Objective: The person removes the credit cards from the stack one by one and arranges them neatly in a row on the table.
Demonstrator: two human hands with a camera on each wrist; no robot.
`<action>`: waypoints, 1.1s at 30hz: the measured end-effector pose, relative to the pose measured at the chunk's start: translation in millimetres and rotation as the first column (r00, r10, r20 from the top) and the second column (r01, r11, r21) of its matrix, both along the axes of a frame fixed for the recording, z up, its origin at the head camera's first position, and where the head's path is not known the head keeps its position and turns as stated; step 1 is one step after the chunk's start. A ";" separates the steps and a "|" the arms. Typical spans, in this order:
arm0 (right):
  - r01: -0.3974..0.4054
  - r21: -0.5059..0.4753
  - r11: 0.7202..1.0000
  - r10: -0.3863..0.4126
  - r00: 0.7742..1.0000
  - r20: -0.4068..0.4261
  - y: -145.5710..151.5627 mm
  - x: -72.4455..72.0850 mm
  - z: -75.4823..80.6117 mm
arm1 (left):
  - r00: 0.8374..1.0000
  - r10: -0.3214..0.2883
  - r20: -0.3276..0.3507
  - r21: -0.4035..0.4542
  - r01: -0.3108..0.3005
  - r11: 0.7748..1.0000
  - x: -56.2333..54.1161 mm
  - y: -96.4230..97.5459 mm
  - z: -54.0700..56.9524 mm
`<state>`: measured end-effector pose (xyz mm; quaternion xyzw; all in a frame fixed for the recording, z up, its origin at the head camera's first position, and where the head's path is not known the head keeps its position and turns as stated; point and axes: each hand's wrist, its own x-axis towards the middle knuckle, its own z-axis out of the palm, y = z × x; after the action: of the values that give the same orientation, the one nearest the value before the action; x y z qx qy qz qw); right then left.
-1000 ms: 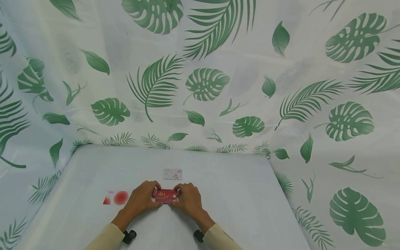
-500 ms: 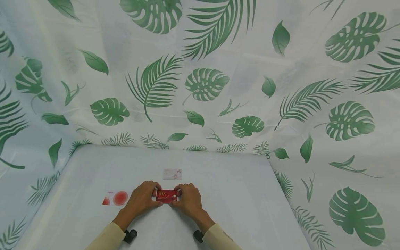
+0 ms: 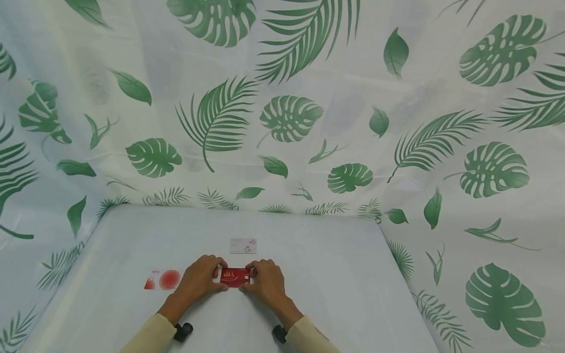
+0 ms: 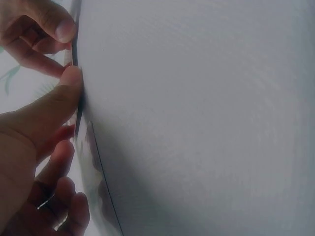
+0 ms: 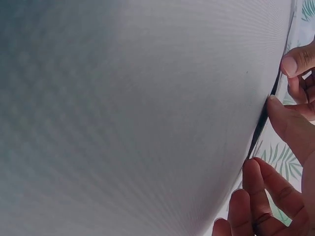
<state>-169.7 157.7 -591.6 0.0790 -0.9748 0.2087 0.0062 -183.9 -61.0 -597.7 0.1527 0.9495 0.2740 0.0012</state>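
A red card (image 3: 236, 277) printed "VIP", its lettering upside down in the head view, lies level on the white tabletop between my hands. My left hand (image 3: 200, 277) pinches its left end, thumb at the near edge and index finger at the far edge. At the opposite end my right hand (image 3: 268, 280) pinches in the same way. The wrist views show the card almost edge-on, a thin dark line beside the left thumb (image 4: 54, 103) and the right thumb (image 5: 288, 123). My other fingers are bent loosely.
Just beyond the red card lies a white card with pink flowers (image 3: 243, 245). Left of my left hand is a white card with a red circle (image 3: 169, 279). Leaf-printed sheeting (image 3: 291, 162) rises along the back and both sides of the white table (image 3: 318, 245).
The red card has gone from slightly tilted and shaded along its near side to level and evenly lit. My left fingertips have slid slightly left along it; my right hand has barely moved.
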 end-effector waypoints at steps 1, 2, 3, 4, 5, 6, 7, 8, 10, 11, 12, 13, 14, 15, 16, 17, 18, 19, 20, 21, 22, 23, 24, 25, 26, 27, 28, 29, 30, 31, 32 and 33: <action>-0.001 -0.003 1.000 0.001 1.000 0.002 0.2 -0.1 0.0 | 1.000 0.000 0.002 0.002 0.000 1.000 0.0 -0.2 0.1; -0.001 -0.005 1.000 0.001 1.000 0.005 0.4 -0.3 0.0 | 1.000 -0.001 0.004 -0.001 0.001 1.000 -0.1 -0.3 0.0; -0.001 -0.008 1.000 0.001 1.000 0.009 0.7 -0.4 -0.2 | 1.000 -0.002 0.003 -0.003 0.002 1.000 -0.3 -0.4 -0.1; 0.001 -0.012 1.000 -0.001 1.000 0.013 0.8 -0.5 -0.1 | 1.000 -0.003 0.002 -0.003 0.003 1.000 -0.3 -0.5 0.0; 0.000 -0.013 1.000 0.000 1.000 0.016 1.1 -0.8 0.0 | 1.000 -0.003 0.001 -0.004 0.003 1.000 -0.4 -0.5 -0.1; 0.001 -0.015 1.000 0.000 1.000 0.019 1.4 -1.0 0.1 | 1.000 -0.003 -0.001 -0.003 0.003 1.000 -0.4 -0.6 0.1; 0.001 -0.018 1.000 -0.001 1.000 0.022 1.7 -1.1 0.3 | 1.000 -0.005 -0.003 -0.002 0.005 1.000 -0.3 -0.6 0.6; 0.002 -0.020 1.000 -0.001 1.000 0.024 1.9 -1.3 0.4 | 1.000 -0.005 -0.004 -0.001 0.005 1.000 -0.2 -0.7 0.8; 0.003 -0.024 1.000 -0.003 1.000 0.026 2.4 -1.6 0.6 | 1.000 -0.007 -0.004 0.003 0.007 1.000 0.1 -0.8 1.8; 0.005 -0.028 1.000 -0.004 1.000 0.027 2.7 -1.8 0.9 | 1.000 -0.007 -0.002 0.006 0.007 1.000 0.2 -0.9 2.4; 0.006 -0.031 1.000 -0.006 1.000 0.027 3.0 -2.0 1.1 | 1.000 -0.007 -0.001 0.010 0.007 1.000 0.3 -1.0 3.1; 0.011 -0.034 0.999 -0.010 1.000 0.026 3.2 -2.4 1.1 | 1.000 -0.007 0.001 0.014 0.007 1.000 0.1 -1.1 4.0; 0.014 -0.036 0.999 -0.013 1.000 0.023 3.5 -2.9 1.4 | 1.000 -0.007 0.001 0.018 0.007 1.000 -0.3 -1.2 4.8; 0.016 -0.039 0.999 -0.016 1.000 0.021 3.9 -3.4 2.0 | 1.000 -0.007 -0.002 0.024 0.007 1.000 -0.6 -1.3 5.8; 0.017 -0.042 0.999 -0.017 1.000 0.017 4.2 -4.1 2.5 | 1.000 -0.008 -0.005 0.028 0.008 1.000 -1.3 -1.5 6.6; 0.018 -0.045 0.999 -0.017 1.000 0.015 4.8 -4.7 3.1 | 1.000 -0.009 -0.011 0.034 0.009 0.999 -2.0 -1.7 7.4; 0.018 -0.047 0.999 -0.018 1.000 0.012 5.1 -5.4 4.0 | 1.000 -0.011 -0.016 0.036 0.012 0.999 -2.9 -1.9 8.1; 0.021 -0.054 0.998 -0.021 1.000 0.009 5.3 -6.0 5.0 | 1.000 -0.014 -0.022 0.039 0.015 0.999 -4.0 -2.2 8.8; 0.019 -0.060 0.998 -0.019 1.000 0.008 5.8 -6.6 6.3 | 0.999 -0.018 -0.029 0.041 0.019 0.999 -5.1 -2.5 9.5; 0.018 -0.065 0.998 -0.018 1.000 0.006 6.2 -7.3 7.5 | 0.999 -0.023 -0.035 0.041 0.024 0.999 -6.1 -2.9 10.0; 0.019 -0.069 0.997 -0.018 1.000 0.006 6.5 -7.9 8.5 | 0.999 -0.028 -0.039 0.039 0.029 0.999 -7.2 -3.3 10.3; 0.022 -0.073 0.997 -0.021 1.000 0.007 7.0 -8.3 9.8 | 0.998 -0.033 -0.044 0.040 0.035 0.999 -8.1 -3.6 11.0; 0.024 -0.078 0.997 -0.023 1.000 0.008 7.1 -8.7 11.1 | 0.998 -0.038 -0.047 0.040 0.040 0.998 -8.9 -3.9 11.5; 0.026 -0.082 0.996 -0.025 1.000 0.009 7.4 -9.3 12.2 | 0.998 -0.043 -0.051 0.043 0.045 0.998 -9.8 -4.0 12.1; 0.028 -0.085 0.996 -0.027 1.000 0.009 7.7 -9.9 13.2 | 0.998 -0.046 -0.052 0.044 0.049 0.998 -10.3 -4.0 12.9; 0.031 -0.092 0.995 -0.031 0.999 0.010 7.9 -10.4 14.4 | 0.997 -0.048 -0.053 0.044 0.050 0.998 -10.9 -4.0 13.3; 0.035 -0.097 0.995 -0.033 0.999 0.012 8.1 -11.0 15.4 | 0.997 -0.049 -0.054 0.043 0.051 0.998 -11.4 -4.0 13.9; 0.037 -0.104 0.994 -0.036 0.999 0.013 8.3 -11.7 16.3 | 0.998 -0.047 -0.051 0.042 0.050 0.998 -11.8 -3.7 14.7; 0.039 -0.111 0.993 -0.038 0.999 0.013 8.5 -12.5 17.2 | 0.998 -0.045 -0.046 0.037 0.047 0.998 -12.1 -3.5 15.2; 0.040 -0.116 0.992 -0.039 0.999 0.012 8.8 -13.4 18.0 | 0.998 -0.042 -0.045 0.036 0.044 0.998 -12.5 -3.3 15.6; 0.040 -0.122 0.992 -0.039 0.999 0.012 9.1 -14.3 18.7 | 0.999 -0.038 -0.038 0.032 0.039 0.999 -12.8 -3.1 16.1; 0.040 -0.125 0.991 -0.039 0.999 0.013 9.5 -15.4 19.5 | 0.999 -0.033 -0.032 0.028 0.034 0.999 -13.1 -2.9 16.5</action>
<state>-185.0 167.2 -572.1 0.0581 -0.9611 0.2697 0.0102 -197.1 -63.9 -581.2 0.1730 0.9427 0.2850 -0.0112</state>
